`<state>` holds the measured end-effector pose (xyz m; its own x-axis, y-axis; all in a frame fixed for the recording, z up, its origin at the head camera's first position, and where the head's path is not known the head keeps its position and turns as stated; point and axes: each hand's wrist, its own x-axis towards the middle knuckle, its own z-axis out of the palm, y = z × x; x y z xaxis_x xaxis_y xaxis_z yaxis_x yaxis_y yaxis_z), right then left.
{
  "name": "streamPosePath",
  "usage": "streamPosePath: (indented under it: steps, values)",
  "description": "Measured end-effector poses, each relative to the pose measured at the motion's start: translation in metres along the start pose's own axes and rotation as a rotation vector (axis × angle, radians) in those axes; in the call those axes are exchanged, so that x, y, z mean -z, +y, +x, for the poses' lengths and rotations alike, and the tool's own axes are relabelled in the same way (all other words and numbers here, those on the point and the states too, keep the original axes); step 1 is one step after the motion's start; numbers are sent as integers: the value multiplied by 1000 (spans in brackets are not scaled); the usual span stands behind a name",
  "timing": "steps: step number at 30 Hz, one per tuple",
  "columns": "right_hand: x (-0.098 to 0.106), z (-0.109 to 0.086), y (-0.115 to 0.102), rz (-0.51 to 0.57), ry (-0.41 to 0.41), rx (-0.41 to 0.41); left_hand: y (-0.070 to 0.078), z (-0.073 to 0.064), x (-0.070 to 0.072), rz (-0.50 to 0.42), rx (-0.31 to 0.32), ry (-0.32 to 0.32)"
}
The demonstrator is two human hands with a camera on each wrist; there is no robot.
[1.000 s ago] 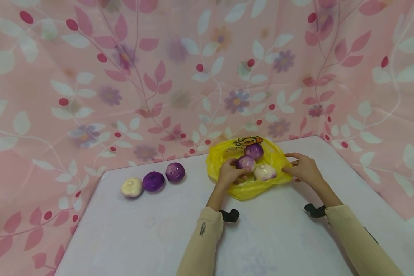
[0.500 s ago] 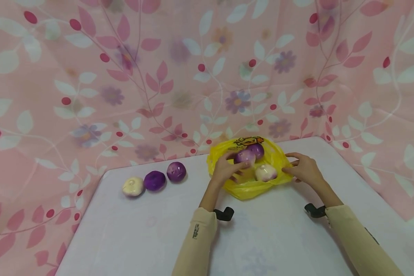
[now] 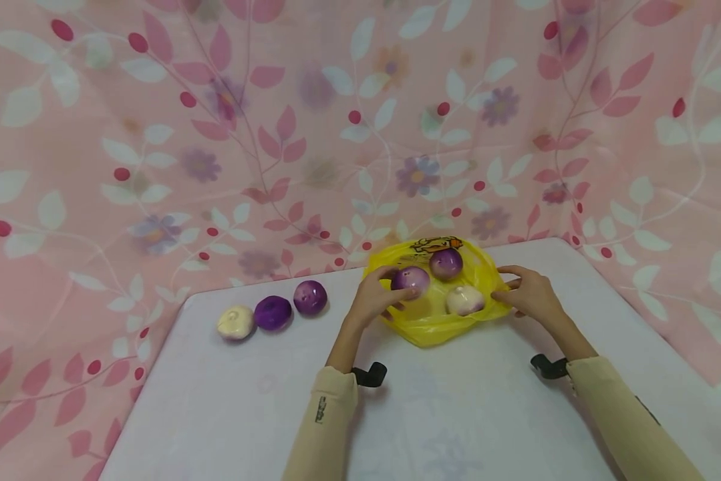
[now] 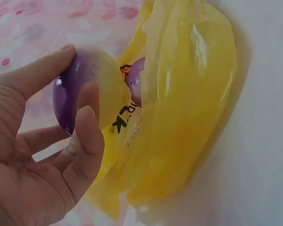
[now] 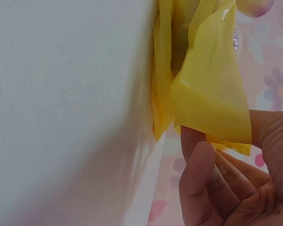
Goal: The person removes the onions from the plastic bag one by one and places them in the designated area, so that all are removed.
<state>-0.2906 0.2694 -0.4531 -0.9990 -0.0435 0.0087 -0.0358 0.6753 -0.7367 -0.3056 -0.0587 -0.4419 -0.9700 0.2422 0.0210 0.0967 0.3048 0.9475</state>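
My left hand [image 3: 369, 300] grips a glossy purple-and-cream turnip [image 3: 411, 280] at the left side of the yellow plastic bag [image 3: 423, 334]. In the left wrist view, the thumb and fingers span the turnip [image 4: 66, 101], which is at the bag's mouth. My right hand [image 3: 534, 294] holds the bag's right rim; in the right wrist view the yellow plastic [image 5: 212, 94] hangs between thumb and fingers. Inside the open bag lie a purple turnip [image 3: 446, 264] at the back and a pale turnip [image 3: 465, 300] near the front right.
Left of the bag, a cream turnip [image 3: 236, 323], a deep purple one [image 3: 272, 313] and a mottled purple one [image 3: 310, 298] sit in a slanting row on the white table [image 3: 240, 414]. A pink floral cloth [image 3: 312, 133] hangs behind.
My left hand has moved left with the turnip, away from the other two in the bag. My right hand has stayed at the bag's rim.
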Motion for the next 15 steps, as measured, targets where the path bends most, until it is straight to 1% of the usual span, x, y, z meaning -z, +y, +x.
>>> streamPosePath:
  steps: [9, 15]
  values:
    - [-3, 2, 4, -4, 6, -13, -5, -9, 11, 65, -3, -11]
    - [-1, -1, 1, -7, 9, -11, -6, -18, 20, 58, -15, -24]
